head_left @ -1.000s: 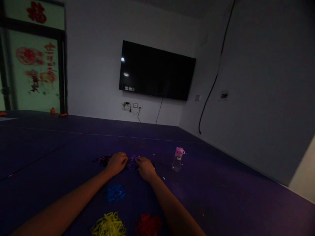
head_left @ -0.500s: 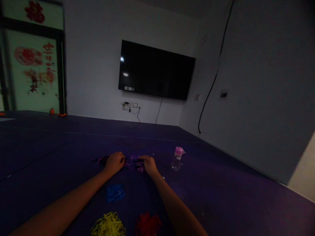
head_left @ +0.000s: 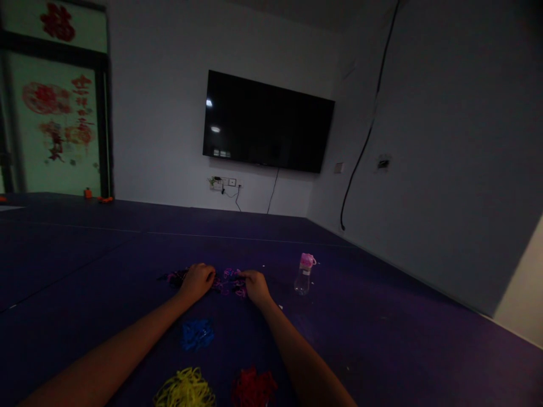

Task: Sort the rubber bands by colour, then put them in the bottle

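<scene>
A spread of dark, pink and purple loops (head_left: 230,281) lies on the dark purple surface, between and around both hands. My left hand (head_left: 198,282) is curled at the left part of the loops, its fingertips hidden. At their right edge my right hand (head_left: 255,285) has its fingers pressed together; what they hold, if anything, is too small to make out. Nearer to me are a blue pile (head_left: 197,334), a yellow pile of bands (head_left: 185,388) and a red pile (head_left: 254,388) between my forearms.
A clear bottle with a pink cap (head_left: 302,275) stands right of my right hand. Small white scraps dot the surface. Orange objects (head_left: 105,199) lie far left near the door. A black cable (head_left: 358,164) hangs along the right wall, and a television (head_left: 268,121) is on the back wall.
The whole view has shifted very slightly. Both hands have stayed in nearly the same place at the loops.
</scene>
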`<state>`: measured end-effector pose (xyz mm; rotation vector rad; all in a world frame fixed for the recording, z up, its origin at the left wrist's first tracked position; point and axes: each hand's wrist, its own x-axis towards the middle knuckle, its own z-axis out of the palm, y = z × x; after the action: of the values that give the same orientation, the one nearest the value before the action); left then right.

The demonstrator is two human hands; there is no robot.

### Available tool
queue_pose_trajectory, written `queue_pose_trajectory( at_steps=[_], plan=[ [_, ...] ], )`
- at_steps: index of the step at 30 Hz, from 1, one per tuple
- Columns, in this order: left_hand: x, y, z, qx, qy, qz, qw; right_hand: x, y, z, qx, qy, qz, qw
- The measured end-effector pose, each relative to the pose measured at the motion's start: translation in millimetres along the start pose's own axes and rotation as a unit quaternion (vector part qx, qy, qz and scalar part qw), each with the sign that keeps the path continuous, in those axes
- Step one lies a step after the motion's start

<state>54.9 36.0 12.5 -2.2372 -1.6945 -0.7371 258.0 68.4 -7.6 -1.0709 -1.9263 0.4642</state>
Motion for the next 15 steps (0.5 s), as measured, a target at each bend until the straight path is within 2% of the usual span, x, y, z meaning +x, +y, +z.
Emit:
queue_pose_trajectory(
  at_steps=[9, 15],
  plan=[
    [0.0, -3.3, 1.7, -0.017, 0.019, 0.026, 0.999, -1.4, -5.5, -2.7, -0.119, -0.017, -0.046, 0.992],
    [-0.3, -2.9, 1.1, -0.026, 0.01, 0.051, 0.998, -3.0, -9.0, -1.7, -0.122, -0.082, -0.101, 0.984]
  ],
)
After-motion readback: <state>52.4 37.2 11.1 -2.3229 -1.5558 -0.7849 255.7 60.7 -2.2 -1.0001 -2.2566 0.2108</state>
